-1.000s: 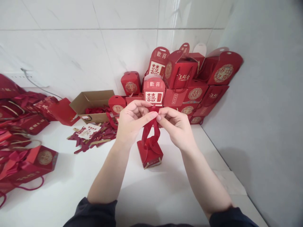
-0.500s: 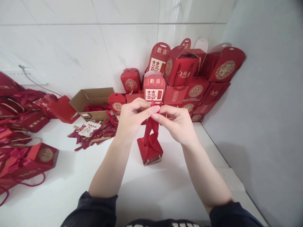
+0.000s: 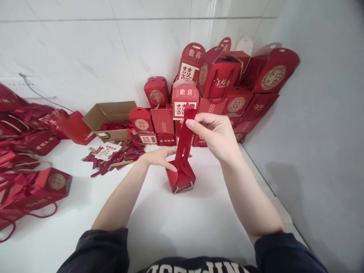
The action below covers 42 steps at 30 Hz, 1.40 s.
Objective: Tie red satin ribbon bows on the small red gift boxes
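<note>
A small red gift box (image 3: 182, 181) stands on the white table (image 3: 176, 227) in front of me. Two strands of red ribbon (image 3: 185, 136) rise from its top. My right hand (image 3: 216, 134) pinches the ribbon's upper end and holds it pulled straight up above the box. My left hand (image 3: 159, 157) is lower, its fingertips touching the ribbon at the box's top edge.
Stacked red gift boxes (image 3: 224, 91) fill the back corner against the tiled wall. An open cardboard carton (image 3: 109, 119) and loose red ribbons and tags (image 3: 116, 157) lie at left-centre. Red bags and boxes (image 3: 31, 167) pile along the left edge. A grey wall (image 3: 318, 132) bounds the right.
My left hand let go of the ribbon's top and dropped to the box's top edge. My right hand kept the ribbon end and pulled it upright.
</note>
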### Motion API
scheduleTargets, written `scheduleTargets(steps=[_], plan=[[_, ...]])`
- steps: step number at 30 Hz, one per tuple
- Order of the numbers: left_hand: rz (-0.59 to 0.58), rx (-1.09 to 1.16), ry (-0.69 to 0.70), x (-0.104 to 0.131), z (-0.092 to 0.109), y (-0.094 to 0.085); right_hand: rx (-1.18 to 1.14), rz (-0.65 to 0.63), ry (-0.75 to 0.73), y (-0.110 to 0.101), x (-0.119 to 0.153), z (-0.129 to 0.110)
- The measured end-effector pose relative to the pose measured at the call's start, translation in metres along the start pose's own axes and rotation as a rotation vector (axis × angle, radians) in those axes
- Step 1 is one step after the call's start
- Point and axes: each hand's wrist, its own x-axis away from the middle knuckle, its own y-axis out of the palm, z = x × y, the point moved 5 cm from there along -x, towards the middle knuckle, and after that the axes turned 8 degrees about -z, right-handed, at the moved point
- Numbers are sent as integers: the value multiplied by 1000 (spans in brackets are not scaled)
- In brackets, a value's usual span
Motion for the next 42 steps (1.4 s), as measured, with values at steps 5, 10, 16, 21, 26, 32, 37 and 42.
scheduleTargets(steps=[5, 10, 16, 21, 26, 32, 37, 42], plan=[[19, -77, -42, 2, -18, 13, -17, -17, 16, 3, 1, 9], [164, -22, -6, 7, -23, 21, 19, 66, 6, -4, 0, 12], [422, 58, 21, 8, -38, 33, 13, 141, -37, -7, -1, 9], [515, 53, 64, 4, -46, 44, -29, 74, -65, 2, 5, 3], [493, 29, 96, 2, -50, 45, -39, -56, -141, 12, 13, -9], [453, 8, 123, -1, -50, 44, -17, -127, -168, 14, 15, -15], [480, 7, 105, -2, -51, 43, -25, -122, -149, 11, 16, -11], [472, -53, 122, -3, -46, 42, -36, -51, -126, 4, 17, -7]])
